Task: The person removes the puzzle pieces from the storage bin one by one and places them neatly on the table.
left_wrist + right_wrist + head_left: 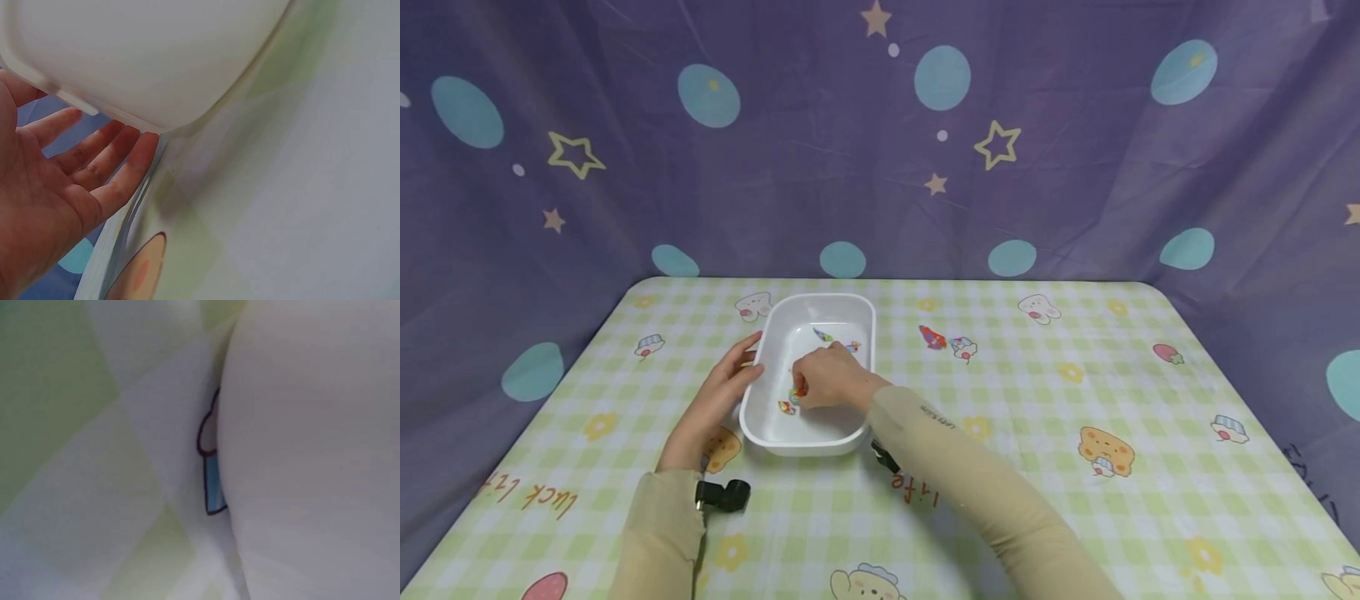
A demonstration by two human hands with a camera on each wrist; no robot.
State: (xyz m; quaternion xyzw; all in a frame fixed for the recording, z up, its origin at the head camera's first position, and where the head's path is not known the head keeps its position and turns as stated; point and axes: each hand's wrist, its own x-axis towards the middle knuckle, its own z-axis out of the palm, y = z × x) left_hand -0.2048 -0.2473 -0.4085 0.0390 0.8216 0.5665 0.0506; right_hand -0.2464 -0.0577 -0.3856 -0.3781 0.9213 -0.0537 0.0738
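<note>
Well, wht tub [820,432] holds multicol. pcs [786,407].

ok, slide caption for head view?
Right hand inside a white rounded-rectangular tray among small multicoloured pieces; left hand touching the tray.

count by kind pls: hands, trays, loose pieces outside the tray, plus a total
Hands: 2 (left hand, right hand)
White tray: 1
Red piece outside the tray: 1
Total: 4
</note>
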